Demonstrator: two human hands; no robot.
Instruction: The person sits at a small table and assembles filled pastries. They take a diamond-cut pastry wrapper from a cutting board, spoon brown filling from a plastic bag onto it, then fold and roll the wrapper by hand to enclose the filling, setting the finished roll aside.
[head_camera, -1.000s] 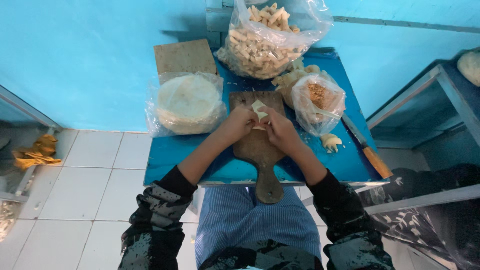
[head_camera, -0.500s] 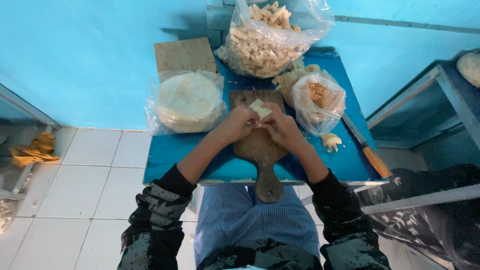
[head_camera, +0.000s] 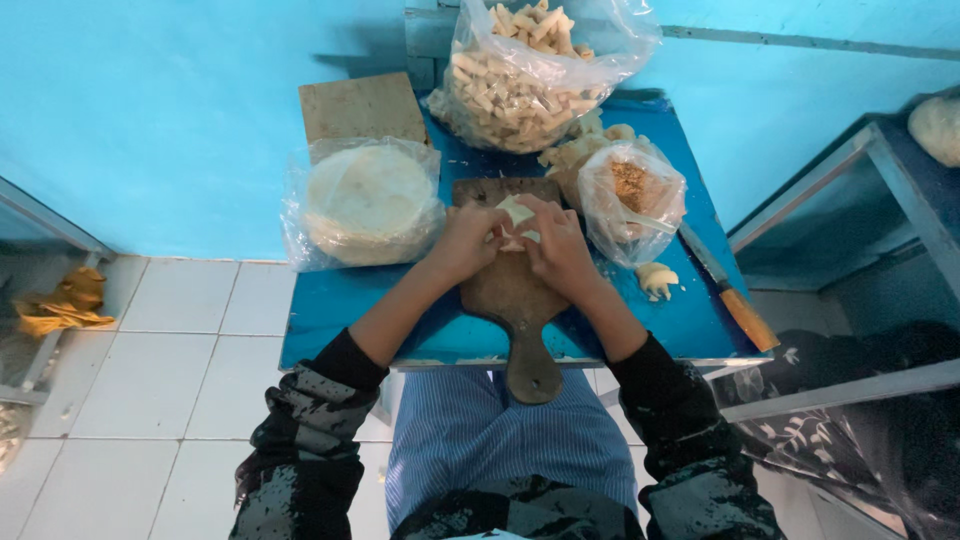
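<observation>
Here, both hands meet over a wooden cutting board (head_camera: 510, 290) that lies on a small blue table (head_camera: 330, 310), its handle pointing back toward the person. The left hand (head_camera: 465, 240) and the right hand (head_camera: 560, 245) are curled in, and their fingers pinch a small pale piece of dough wrapper (head_camera: 517, 212) between them — it sits just above the top part of the board. Each hand is mostly closed around that little piece, with the fingertips close together. To the left of the board is a clear bag with a stack of round flat wrappers (head_camera: 365, 200). Behind it lies a brown square board (head_camera: 362, 108). At the back of the table is a big clear bag full of folded pastries (head_camera: 520, 75). Just right of the hands is a small bag of brownish filling (head_camera: 632, 195). A folded pastry (head_camera: 656, 278) lies alone on the table, and a knife with an orange handle (head_camera: 730, 295) rests near the right edge.
</observation>
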